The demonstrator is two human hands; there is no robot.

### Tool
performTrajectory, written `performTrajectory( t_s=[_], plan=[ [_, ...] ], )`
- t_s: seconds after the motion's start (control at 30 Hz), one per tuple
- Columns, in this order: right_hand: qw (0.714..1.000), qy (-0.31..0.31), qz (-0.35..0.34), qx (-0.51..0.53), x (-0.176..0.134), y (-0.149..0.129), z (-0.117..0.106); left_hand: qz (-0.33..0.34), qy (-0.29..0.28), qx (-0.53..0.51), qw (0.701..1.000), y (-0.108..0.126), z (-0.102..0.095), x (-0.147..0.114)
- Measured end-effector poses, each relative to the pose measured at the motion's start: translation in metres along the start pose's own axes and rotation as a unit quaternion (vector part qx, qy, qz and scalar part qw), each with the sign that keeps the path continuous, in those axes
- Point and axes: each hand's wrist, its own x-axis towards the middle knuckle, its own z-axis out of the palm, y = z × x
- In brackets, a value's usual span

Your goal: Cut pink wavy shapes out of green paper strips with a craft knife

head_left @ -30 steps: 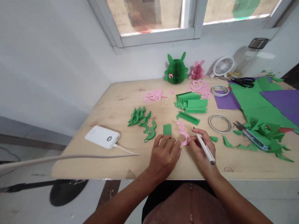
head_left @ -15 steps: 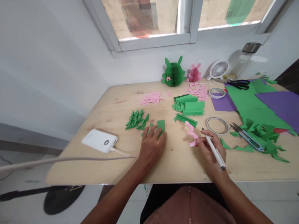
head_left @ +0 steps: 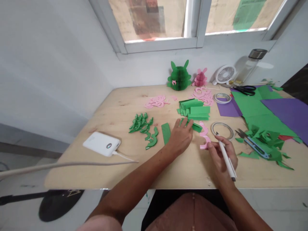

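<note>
My right hand [head_left: 222, 157] is closed round a white marker pen [head_left: 226, 160], uncapped, dark tip up. Its thumb and fingers also pinch the lower end of a pink wavy paper cutout [head_left: 204, 133]. My left hand [head_left: 181, 136] reaches across with fingers spread, the fingertips on a folded green paper strip [head_left: 196, 127]. To its left lie a flat green paper strip [head_left: 166, 133] and a green wavy cutout [head_left: 153, 139]. Several curled green cutouts [head_left: 138, 123] are gathered farther left. Behind my left hand is a pile of folded green strips [head_left: 196, 110].
Blue-handled snips [head_left: 255, 146] lie on green scraps [head_left: 273, 141]; tape rolls [head_left: 222, 98] and black scissors [head_left: 245, 89] are also at right. A power bank [head_left: 102, 143] with a cable lies at left. Paper figures [head_left: 179, 78], a fan [head_left: 225, 74] and a bottle [head_left: 251, 67] stand behind.
My left hand has left the green pieces at left and moved right and up to the folded strip. My right hand has shifted slightly right with the pen and pink cutout.
</note>
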Motion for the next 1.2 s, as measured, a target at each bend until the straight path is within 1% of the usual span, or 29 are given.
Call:
performTrajectory(
  t_s=[0.1, 0.17, 0.23, 0.33, 0.4, 0.47, 0.6, 0.67, 0.73, 0.83, 0.9, 1.07, 1.2],
  plan=[
    [1.0, -0.002, -0.005, 0.0, -0.001, -0.005, 0.0, -0.003, -0.007, 0.006, 1.0, -0.001, 0.002, 0.002],
    [1.0, 0.002, -0.007, -0.004, -0.002, -0.008, 0.0, -0.01, -0.008, 0.009, 1.0, 0.0, -0.001, 0.0],
    [1.0, 0.008, -0.001, 0.001, -0.004, -0.012, 0.0, -0.019, -0.007, 0.011, 1.0, 0.004, -0.01, -0.006],
    [0.999, 0.022, 0.016, 0.018, -0.005, -0.017, 0.0, -0.031, -0.01, 0.009, 0.999, 0.015, -0.027, -0.019],
    [0.999, 0.037, 0.024, 0.029, -0.006, -0.02, 0.0, -0.02, -0.009, -0.009, 1.0, 0.022, -0.038, -0.03],
    [0.998, 0.047, 0.028, 0.036, -0.006, -0.024, 0.0, 0.006, -0.004, -0.034, 0.999, 0.025, -0.044, -0.041],
    [0.999, 0.035, 0.015, 0.023, -0.006, -0.03, -0.003, 0.044, 0.002, -0.068, 0.997, 0.023, -0.047, -0.062],
    [1.0, 0.022, 0.008, 0.017, -0.006, -0.03, -0.006, 0.055, 0.016, -0.08, 0.995, 0.022, -0.046, -0.072],
    [1.0, 0.0, 0.012, 0.009, -0.007, -0.028, -0.008, 0.032, 0.029, -0.093, 0.995, 0.024, -0.045, -0.082],
    [0.999, -0.043, 0.021, -0.014, -0.009, -0.021, -0.011, -0.033, 0.035, -0.123, 0.991, 0.032, -0.045, -0.091],
    [0.997, -0.069, 0.017, -0.036, -0.009, -0.017, -0.013, -0.062, 0.018, -0.134, 0.989, 0.039, -0.045, -0.092],
    [0.992, -0.084, -0.011, -0.092, -0.006, -0.008, -0.016, -0.1, -0.043, -0.123, 0.986, 0.046, -0.043, -0.084],
    [0.991, -0.099, -0.023, -0.088, -0.004, -0.003, -0.017, -0.106, -0.052, -0.119, 0.986, 0.047, -0.04, -0.079]
  ],
)
